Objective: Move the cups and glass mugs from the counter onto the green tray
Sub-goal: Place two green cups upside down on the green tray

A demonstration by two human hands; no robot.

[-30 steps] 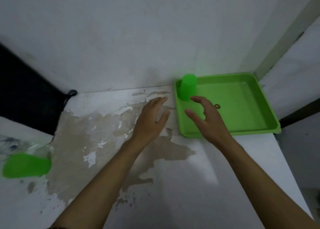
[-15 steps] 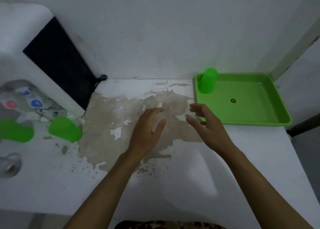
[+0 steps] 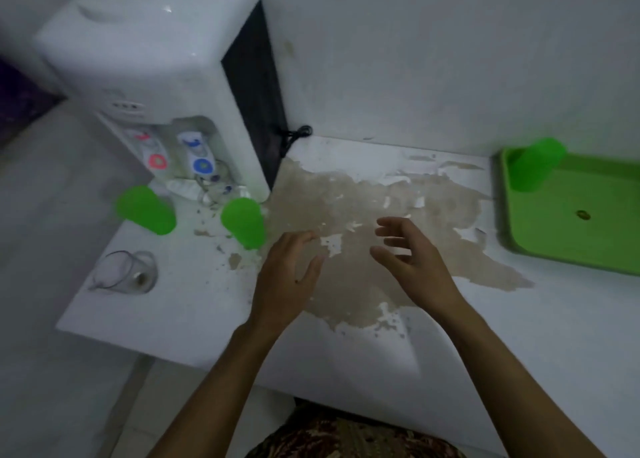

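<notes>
- Your left hand point(image 3: 289, 277) hovers over the stained surface point(image 3: 381, 319), fingers spread, holding nothing.
- Your right hand point(image 3: 412, 267) hangs just beside it, fingers loosely curled and apart, empty too.
- One green cup point(image 3: 244, 222) stands just left of your left hand, near the water dispenser point(image 3: 156, 69).
- A second green cup point(image 3: 147, 209) sits further left, in front of the taps.
- The glass mug point(image 3: 121, 273) rests near the surface's left edge.
- On the far right, the green tray point(image 3: 571, 243) holds a third green cup point(image 3: 533, 168) in its back-left corner.
</notes>
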